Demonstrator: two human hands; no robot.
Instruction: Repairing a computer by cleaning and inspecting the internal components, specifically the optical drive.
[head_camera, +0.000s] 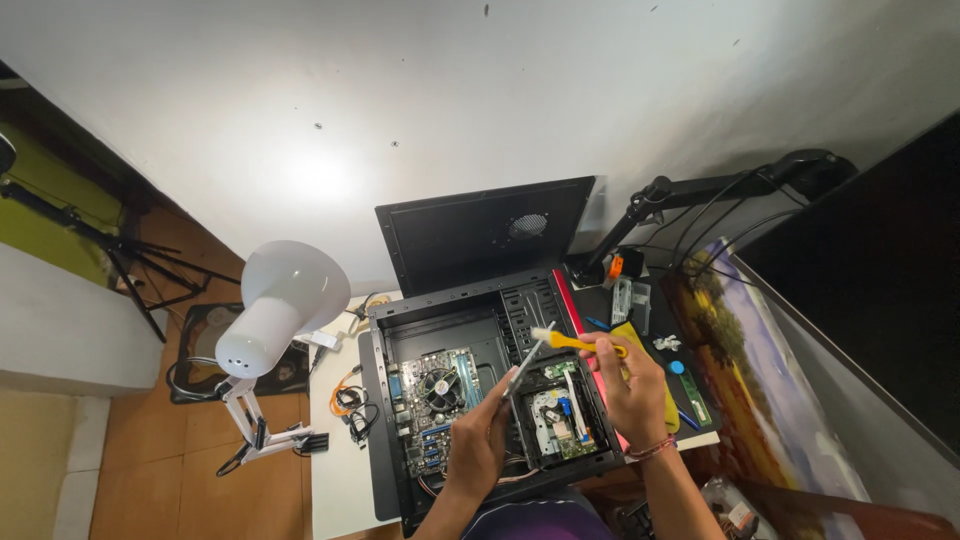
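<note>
1. Over the open computer case (470, 400), our left hand (478, 445) grips a thin grey tool (522, 368), perhaps a screwdriver.
2. Our right hand (630, 385) clasps a yellow-handled brush (570, 341) above the drive bay.
3. White desk lamp (275, 305) stands left.

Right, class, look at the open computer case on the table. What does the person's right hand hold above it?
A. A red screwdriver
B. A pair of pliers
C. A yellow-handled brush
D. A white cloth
C: the right hand grips a yellow-handled brush with pale bristles, held over the open computer case, while the left hand holds a slim grey tool.
</note>
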